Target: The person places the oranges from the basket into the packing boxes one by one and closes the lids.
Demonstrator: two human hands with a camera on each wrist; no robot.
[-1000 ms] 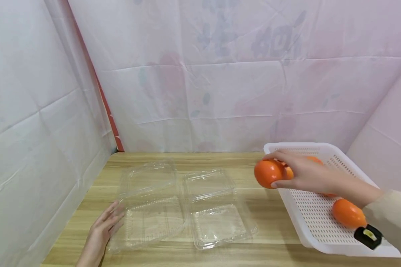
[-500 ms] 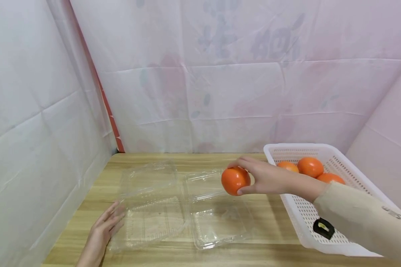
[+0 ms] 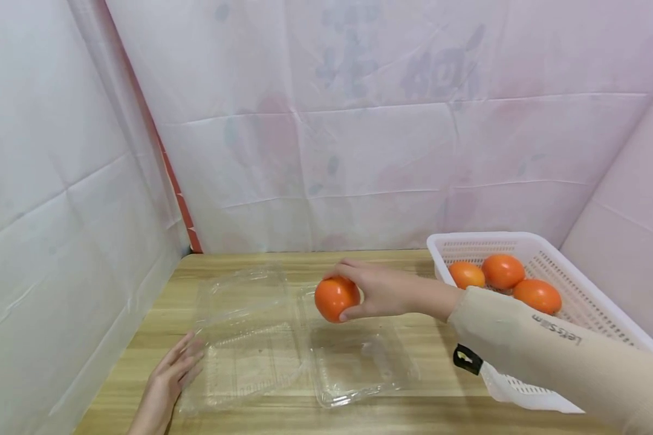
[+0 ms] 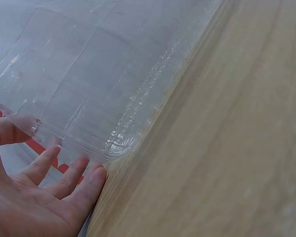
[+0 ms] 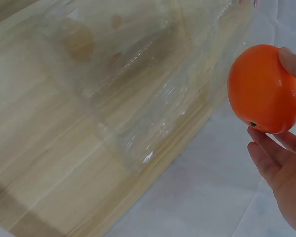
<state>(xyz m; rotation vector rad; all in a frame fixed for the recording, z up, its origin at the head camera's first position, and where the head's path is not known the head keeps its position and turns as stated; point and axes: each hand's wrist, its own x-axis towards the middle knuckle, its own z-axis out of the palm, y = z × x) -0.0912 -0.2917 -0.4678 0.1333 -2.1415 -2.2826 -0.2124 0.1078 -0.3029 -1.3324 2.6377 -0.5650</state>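
My right hand [image 3: 378, 290] grips a smooth, glossy round orange fruit [image 3: 336, 298] and holds it above the right clear plastic clamshell box [image 3: 334, 397]. In the right wrist view the fruit [image 5: 264, 91] shows a small dark spot low down, with thumb above and fingers below it. At the left, my left hand [image 3: 165, 380] rests by the left clear plastic clamshell box [image 3: 253, 362], lid spread toward the back. Its fingertips [image 4: 96, 175] lie right at the box's edge in the left wrist view, fingers loosely extended.
A white perforated basket [image 3: 441, 260] with several orange fruits [image 3: 503, 271] stands at the right, partly hidden by my sleeve [image 3: 533, 344]. Pale printed sheets [image 3: 359, 151] hang behind the wooden table [image 3: 239, 420] and along both sides.
My right hand has carried the orange fruit leftward from the basket's rim to above the right clear box. The left hand has stayed beside the left box.
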